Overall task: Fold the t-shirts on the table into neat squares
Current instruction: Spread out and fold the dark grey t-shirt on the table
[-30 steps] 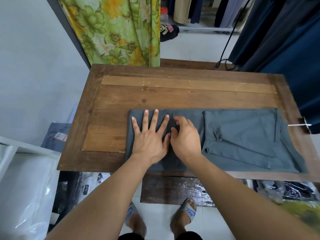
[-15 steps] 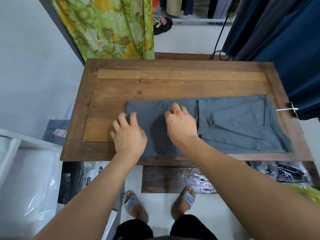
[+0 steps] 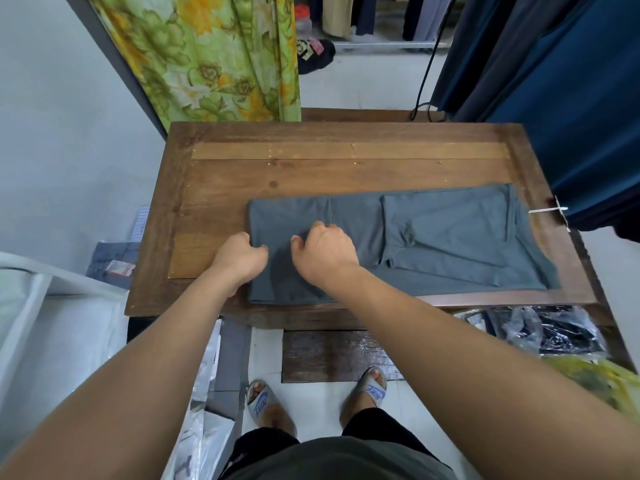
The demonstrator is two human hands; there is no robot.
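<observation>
Beneath curled fingers (image 3: 310,233), left hand (image 3: 239,258) and right hand (image 3: 325,252) pinch the t-shirt (image 3: 450,237); crosswise fold looks next, so lift both grips evenly.

A slate-grey t-shirt (image 3: 450,233), a brown table (image 3: 346,171), a green-and-yellow floral curtain (image 3: 214,57), dark blue hanging clothes (image 3: 571,98).

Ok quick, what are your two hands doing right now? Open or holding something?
Left hand: closed, gripping the left edge of the grey t-shirt.
Right hand: closed, pinching the grey t-shirt near its middle.
</observation>
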